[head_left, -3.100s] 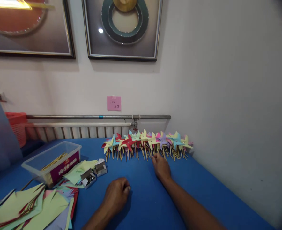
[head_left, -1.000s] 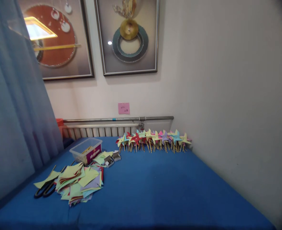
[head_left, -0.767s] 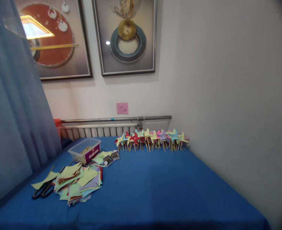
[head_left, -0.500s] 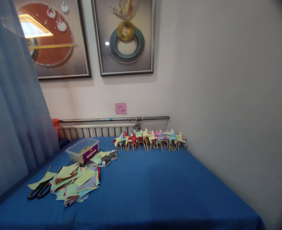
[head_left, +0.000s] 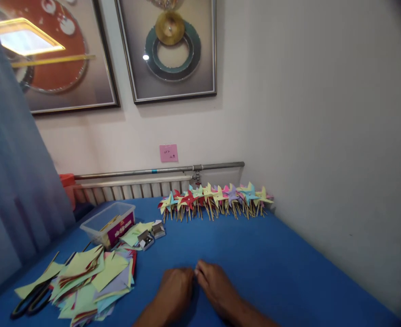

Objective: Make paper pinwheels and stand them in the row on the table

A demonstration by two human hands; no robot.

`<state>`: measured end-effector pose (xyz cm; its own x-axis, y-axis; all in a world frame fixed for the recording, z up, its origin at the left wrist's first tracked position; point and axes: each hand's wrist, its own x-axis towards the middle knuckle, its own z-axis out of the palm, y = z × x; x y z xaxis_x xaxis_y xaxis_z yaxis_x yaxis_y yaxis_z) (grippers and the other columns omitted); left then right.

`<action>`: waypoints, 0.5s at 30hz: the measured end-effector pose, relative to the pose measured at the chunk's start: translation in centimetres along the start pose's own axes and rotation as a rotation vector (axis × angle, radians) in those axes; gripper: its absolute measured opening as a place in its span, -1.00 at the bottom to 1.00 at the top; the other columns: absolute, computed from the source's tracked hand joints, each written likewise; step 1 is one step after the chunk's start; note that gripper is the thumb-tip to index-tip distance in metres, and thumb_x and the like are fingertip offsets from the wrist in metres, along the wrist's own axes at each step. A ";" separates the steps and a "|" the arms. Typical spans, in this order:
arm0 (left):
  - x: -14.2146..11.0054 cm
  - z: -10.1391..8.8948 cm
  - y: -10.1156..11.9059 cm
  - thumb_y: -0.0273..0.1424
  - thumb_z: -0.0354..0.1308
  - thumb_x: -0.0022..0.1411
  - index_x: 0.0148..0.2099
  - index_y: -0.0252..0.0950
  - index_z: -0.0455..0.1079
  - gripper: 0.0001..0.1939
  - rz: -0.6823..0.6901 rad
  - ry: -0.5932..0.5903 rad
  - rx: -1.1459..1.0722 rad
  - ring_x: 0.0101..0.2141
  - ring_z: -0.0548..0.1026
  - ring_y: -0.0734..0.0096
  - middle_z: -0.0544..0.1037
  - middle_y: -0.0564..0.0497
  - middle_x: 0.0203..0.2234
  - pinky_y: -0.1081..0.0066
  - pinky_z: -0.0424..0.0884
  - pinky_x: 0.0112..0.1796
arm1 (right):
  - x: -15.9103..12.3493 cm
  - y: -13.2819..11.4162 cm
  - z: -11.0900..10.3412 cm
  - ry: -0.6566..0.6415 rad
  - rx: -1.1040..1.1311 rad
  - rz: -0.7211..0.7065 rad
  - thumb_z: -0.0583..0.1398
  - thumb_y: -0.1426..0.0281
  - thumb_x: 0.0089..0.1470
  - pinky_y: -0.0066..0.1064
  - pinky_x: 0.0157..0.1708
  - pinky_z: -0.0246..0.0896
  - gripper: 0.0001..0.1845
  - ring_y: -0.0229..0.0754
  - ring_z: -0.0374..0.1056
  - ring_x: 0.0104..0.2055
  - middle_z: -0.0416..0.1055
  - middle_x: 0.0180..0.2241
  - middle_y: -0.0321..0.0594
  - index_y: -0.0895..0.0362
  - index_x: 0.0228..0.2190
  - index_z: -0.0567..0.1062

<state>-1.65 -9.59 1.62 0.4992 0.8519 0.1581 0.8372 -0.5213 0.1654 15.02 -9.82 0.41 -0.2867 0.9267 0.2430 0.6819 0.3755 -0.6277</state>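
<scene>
Both of my hands have their backs turned up over the blue cloth, low in the middle of the view. My left hand [head_left: 175,287] is closed, its fingers curled under and out of sight. Against it or very close to it, my right hand [head_left: 215,282] is also closed, thumb and fingers pressed together. Anything inside either hand is hidden from me. Nearest on the left lies a loose pile of coloured paper pieces [head_left: 95,281]. Two small open boxes [head_left: 146,240] stand beyond it, at least one with small dark pieces inside.
Black-handled scissors [head_left: 33,297] lie left of the paper. A clear plastic box [head_left: 108,222] holds thin sticks. Paper pinwheels on sticks [head_left: 217,200] line the back of the blue-covered table [head_left: 271,263]. A curtain [head_left: 13,168] hangs left; walls bound the back and right.
My two hands have come into view from the bottom, close together and closed. The camera has tipped and shifted slightly, so the table items appear lower and larger. Those items look unmoved.
</scene>
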 end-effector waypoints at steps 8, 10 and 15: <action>6.2 3.2 -1.5 -0.50 -0.04 0.30 -0.25 -0.29 0.47 -0.76 0.044 0.068 -0.067 -0.40 0.56 0.28 0.63 -0.11 -0.39 0.38 0.30 -0.37 | 2.6 3.1 1.0 0.059 0.032 0.052 -0.03 0.39 0.28 -0.44 -0.35 0.10 -0.79 -0.23 0.37 -0.38 0.49 -0.40 -0.26 0.06 -0.40 0.30; 6.1 4.7 -1.8 -0.51 -0.04 0.28 -0.28 -0.26 0.45 -0.77 0.067 0.097 -0.127 -0.42 0.55 0.32 0.62 -0.09 -0.41 0.38 0.29 -0.38 | 2.5 3.6 1.2 0.023 0.092 0.032 -0.03 0.35 0.29 -0.45 -0.35 0.12 -0.78 -0.24 0.37 -0.39 0.49 -0.41 -0.28 0.05 -0.40 0.29; 6.1 5.9 -2.8 -0.45 0.04 0.21 -0.33 -0.24 0.42 -0.86 0.112 0.054 -0.174 -0.50 0.52 0.30 0.59 -0.06 -0.48 0.33 0.18 -0.49 | 2.6 4.5 1.5 -0.066 0.105 0.034 -0.05 0.31 0.30 -0.45 -0.43 0.11 -0.77 -0.23 0.38 -0.46 0.49 -0.46 -0.28 0.04 -0.40 0.29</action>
<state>0.35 -2.58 -3.62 0.5706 0.7865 0.2364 0.7236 -0.6176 0.3081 16.35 -5.77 -2.94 -0.3109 0.9345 0.1731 0.6186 0.3373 -0.7097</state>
